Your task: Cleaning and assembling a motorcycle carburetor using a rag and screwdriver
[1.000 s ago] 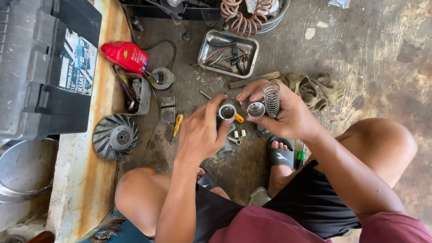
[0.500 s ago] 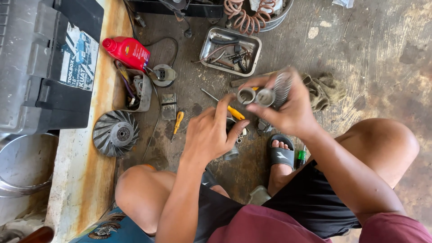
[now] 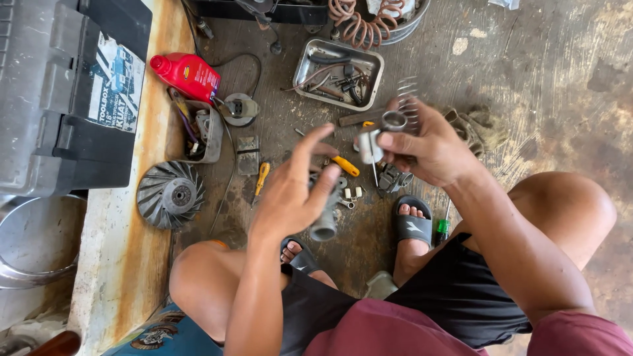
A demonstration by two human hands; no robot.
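The person squatted on a stained concrete floor [image 3: 554, 79], and the right hand [image 3: 428, 145] was raised above it, its fingers [image 3: 395, 140] pinched on a small pale part [image 3: 370, 146] with a metal ring [image 3: 393, 120] and a coil spring [image 3: 409, 99] caught in the same grasp — all blurred, so how each sat in the hand could not be told. The left hand [image 3: 290, 194] hovered just left of it, fingers spread wide and holding nothing, above a grey metal cylinder [image 3: 326, 214] lying on the floor between the feet. A screwdriver with a yellow handle [image 3: 346, 166] lay between the two hands, with a few tiny white pieces [image 3: 351, 194] near it. Farther off sat a metal tray [image 3: 337, 72] of small parts, and to the far left a red bottle [image 3: 186, 74] lay on its side. A finned round fan wheel [image 3: 170, 195] rested at the left, beside a wooden plank [image 3: 132, 264], next to a dark toolbox [image 3: 66, 92] — and a green-handled tool [image 3: 442, 229] lay by the right sandal [image 3: 412, 227]
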